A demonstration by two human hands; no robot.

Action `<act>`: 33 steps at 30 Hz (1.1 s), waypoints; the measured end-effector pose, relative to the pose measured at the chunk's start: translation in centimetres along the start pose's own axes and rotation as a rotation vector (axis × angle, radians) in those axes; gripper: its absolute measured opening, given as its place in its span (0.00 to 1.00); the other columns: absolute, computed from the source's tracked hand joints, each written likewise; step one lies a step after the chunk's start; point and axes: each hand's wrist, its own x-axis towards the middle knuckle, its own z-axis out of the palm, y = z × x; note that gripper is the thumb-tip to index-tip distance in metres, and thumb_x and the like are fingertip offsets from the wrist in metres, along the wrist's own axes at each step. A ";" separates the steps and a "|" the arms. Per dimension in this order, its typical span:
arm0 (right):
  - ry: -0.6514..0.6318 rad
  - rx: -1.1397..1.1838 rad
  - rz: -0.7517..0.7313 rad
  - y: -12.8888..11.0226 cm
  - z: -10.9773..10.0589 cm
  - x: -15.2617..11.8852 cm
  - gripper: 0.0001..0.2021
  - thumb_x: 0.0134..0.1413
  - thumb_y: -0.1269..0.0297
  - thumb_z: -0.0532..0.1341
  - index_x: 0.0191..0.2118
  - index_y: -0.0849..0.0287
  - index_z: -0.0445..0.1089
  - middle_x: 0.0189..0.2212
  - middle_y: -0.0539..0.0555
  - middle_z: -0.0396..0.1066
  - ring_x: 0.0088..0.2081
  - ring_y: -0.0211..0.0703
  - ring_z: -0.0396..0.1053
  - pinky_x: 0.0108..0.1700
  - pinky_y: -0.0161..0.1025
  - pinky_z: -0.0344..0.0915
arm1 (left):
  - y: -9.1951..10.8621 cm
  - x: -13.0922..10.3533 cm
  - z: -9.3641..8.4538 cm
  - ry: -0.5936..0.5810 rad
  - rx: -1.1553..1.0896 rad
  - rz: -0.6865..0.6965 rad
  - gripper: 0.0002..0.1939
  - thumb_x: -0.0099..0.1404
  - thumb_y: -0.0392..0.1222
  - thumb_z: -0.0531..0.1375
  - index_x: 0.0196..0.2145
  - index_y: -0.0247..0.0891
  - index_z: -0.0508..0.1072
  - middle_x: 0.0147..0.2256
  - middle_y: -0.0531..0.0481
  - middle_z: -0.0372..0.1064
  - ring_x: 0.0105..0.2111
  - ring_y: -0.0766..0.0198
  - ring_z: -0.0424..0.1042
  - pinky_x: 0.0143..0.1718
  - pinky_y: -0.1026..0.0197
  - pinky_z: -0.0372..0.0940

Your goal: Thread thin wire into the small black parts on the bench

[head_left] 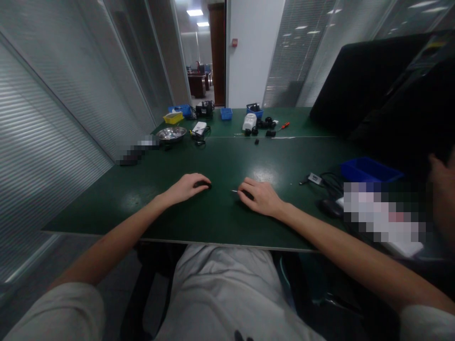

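My left hand [189, 186] rests on the green table, its fingers closed round a small black part [203, 183]. The part's kind cannot be made out. Across a short gap, my right hand [262, 197] is closed on a screwdriver [234, 191]. Its thin metal shaft points left toward the black part without touching it. Most of the dark handle is hidden in the palm.
At the back lie an orange-handled screwdriver [285, 126], black parts [266, 123], a white device [249, 121] and a small blue tray [226, 113]. A metal bowl [171, 134] stands back left. On the right are a blue bin [369, 170], cables, a mouse [330, 207] and another person's hand [442, 189].
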 end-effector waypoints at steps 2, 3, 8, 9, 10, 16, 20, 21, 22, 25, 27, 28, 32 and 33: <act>0.001 0.007 0.004 0.0 0.0 0.0 0.14 0.71 0.57 0.52 0.43 0.58 0.72 0.38 0.54 0.70 0.31 0.37 0.63 0.31 0.37 0.49 | -3.9 -2.8 -3.2 0.058 0.014 -0.213 0.21 0.70 0.54 0.61 0.53 0.40 0.78 0.51 0.44 0.76 0.43 0.56 0.75 0.45 0.58 0.68; 0.002 0.008 0.006 0.0 0.0 0.0 0.14 0.71 0.57 0.52 0.43 0.58 0.72 0.38 0.54 0.70 0.31 0.37 0.62 0.31 0.37 0.49 | -6.0 -4.5 -5.0 0.106 0.027 -0.334 0.22 0.67 0.55 0.63 0.53 0.39 0.78 0.51 0.44 0.76 0.42 0.57 0.74 0.45 0.59 0.67; -0.015 0.012 0.015 -0.1 0.0 0.0 0.15 0.72 0.57 0.51 0.43 0.58 0.72 0.39 0.54 0.70 0.31 0.37 0.63 0.31 0.37 0.50 | -14.1 -15.1 -12.6 0.409 0.135 -0.878 0.25 0.65 0.47 0.65 0.55 0.31 0.76 0.50 0.44 0.77 0.46 0.59 0.73 0.46 0.65 0.63; -0.019 0.014 0.017 0.0 0.0 0.0 0.15 0.71 0.57 0.52 0.43 0.58 0.72 0.39 0.54 0.70 0.31 0.37 0.63 0.31 0.37 0.50 | -14.7 -16.8 -13.3 0.451 0.176 -0.961 0.24 0.65 0.47 0.65 0.55 0.32 0.77 0.49 0.45 0.77 0.44 0.60 0.73 0.43 0.66 0.63; -0.021 0.017 0.019 0.0 0.0 0.0 0.15 0.71 0.57 0.52 0.43 0.58 0.72 0.39 0.54 0.70 0.31 0.37 0.63 0.31 0.37 0.50 | -15.0 -18.1 -13.8 0.483 0.209 -1.018 0.23 0.65 0.47 0.65 0.55 0.34 0.77 0.46 0.47 0.78 0.42 0.61 0.73 0.41 0.66 0.62; -0.028 0.016 0.020 0.1 0.1 0.0 0.15 0.72 0.57 0.51 0.43 0.58 0.72 0.39 0.54 0.70 0.31 0.37 0.63 0.31 0.37 0.50 | -13.4 -19.0 -13.9 0.499 0.363 -1.029 0.17 0.62 0.45 0.67 0.47 0.38 0.81 0.32 0.54 0.77 0.34 0.62 0.70 0.34 0.69 0.56; -0.027 0.007 0.016 0.1 0.1 0.0 0.15 0.72 0.57 0.52 0.43 0.58 0.72 0.39 0.54 0.70 0.32 0.37 0.63 0.31 0.37 0.49 | -13.3 -18.7 -13.8 0.490 0.393 -1.016 0.16 0.64 0.46 0.65 0.47 0.37 0.81 0.32 0.55 0.76 0.33 0.64 0.67 0.34 0.70 0.54; -0.026 0.006 0.014 0.1 0.1 -0.1 0.15 0.72 0.57 0.51 0.43 0.58 0.72 0.39 0.53 0.70 0.32 0.37 0.63 0.31 0.37 0.49 | -13.5 -18.9 -13.8 0.501 0.385 -1.011 0.17 0.64 0.46 0.65 0.48 0.36 0.81 0.33 0.55 0.76 0.33 0.64 0.67 0.34 0.70 0.54; -0.027 0.008 0.012 0.1 0.1 -0.1 0.15 0.72 0.57 0.51 0.43 0.58 0.72 0.39 0.54 0.70 0.32 0.37 0.63 0.31 0.37 0.49 | -13.8 -19.2 -13.8 0.515 0.376 -1.005 0.18 0.65 0.46 0.65 0.49 0.36 0.80 0.34 0.55 0.76 0.33 0.65 0.67 0.34 0.70 0.55; -0.026 0.012 0.007 0.0 0.1 -0.1 0.15 0.72 0.57 0.51 0.43 0.58 0.72 0.39 0.53 0.70 0.31 0.37 0.63 0.31 0.37 0.49 | -14.7 -20.0 -13.9 0.571 0.356 -1.005 0.20 0.65 0.45 0.65 0.52 0.35 0.79 0.40 0.53 0.77 0.36 0.65 0.69 0.36 0.70 0.56; -0.025 0.012 0.007 0.0 0.1 0.0 0.15 0.71 0.57 0.52 0.43 0.58 0.72 0.39 0.53 0.70 0.31 0.37 0.63 0.31 0.37 0.49 | -15.2 -20.2 -13.9 0.592 0.372 -1.018 0.19 0.65 0.46 0.65 0.52 0.35 0.79 0.42 0.52 0.77 0.37 0.64 0.69 0.37 0.69 0.57; -0.025 0.012 0.008 0.1 0.1 0.0 0.15 0.71 0.57 0.52 0.43 0.58 0.72 0.39 0.53 0.70 0.31 0.37 0.63 0.31 0.37 0.49 | -15.5 -20.3 -13.9 0.592 0.381 -1.016 0.19 0.65 0.46 0.65 0.51 0.35 0.79 0.43 0.52 0.77 0.37 0.64 0.69 0.37 0.69 0.57; -0.036 0.021 0.011 0.0 0.0 0.0 0.15 0.71 0.56 0.52 0.43 0.58 0.72 0.39 0.53 0.70 0.31 0.37 0.63 0.31 0.37 0.49 | -15.9 -20.1 -14.0 0.547 0.469 -0.912 0.16 0.67 0.44 0.63 0.47 0.32 0.80 0.46 0.48 0.77 0.38 0.63 0.71 0.39 0.68 0.59; -0.039 0.025 0.010 0.0 0.0 0.0 0.15 0.71 0.57 0.52 0.43 0.58 0.72 0.39 0.53 0.70 0.31 0.37 0.63 0.31 0.37 0.49 | -15.8 -20.1 -14.1 0.527 0.509 -0.888 0.16 0.67 0.44 0.63 0.46 0.31 0.80 0.46 0.47 0.77 0.39 0.63 0.71 0.40 0.68 0.59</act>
